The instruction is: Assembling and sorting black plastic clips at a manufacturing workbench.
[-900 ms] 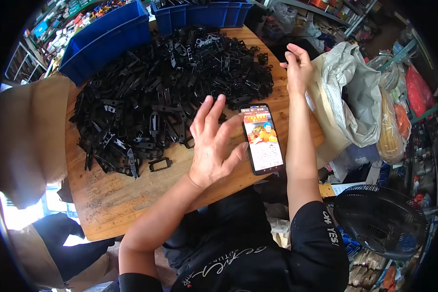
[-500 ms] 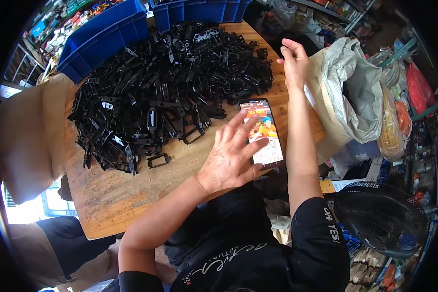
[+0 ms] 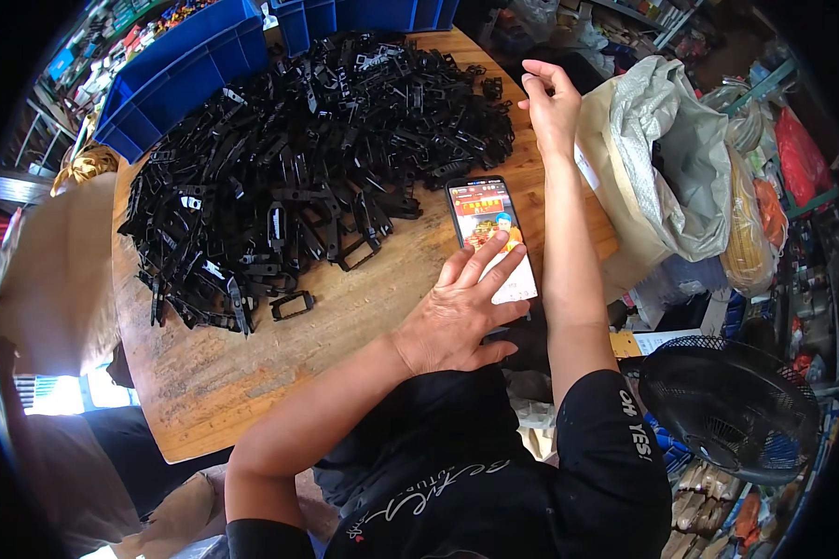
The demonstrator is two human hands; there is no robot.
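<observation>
A smartphone with a lit, colourful screen lies on the wooden table, near its right edge. My left hand reaches over the phone's lower half. Its fingers are spread, the tips over the screen; whether they press on it I cannot tell. Beyond the phone, at the table's right edge, my right hand is held up with loosely bent fingers, somewhat apart and with nothing in them. A big heap of black plastic frame-like parts covers the table to the left of the phone. One loose part lies at the heap's near edge.
Two blue bins stand behind the heap. To the right are an open whitish woven sack and a black fan. Brown cardboard stands at the left, where part of another person shows below. Crowded shelves line the far side.
My left hand has slid down the phone toward me, uncovering more of the upper screen. My right hand stays raised in nearly the same pose. The whole view has shifted slightly.
</observation>
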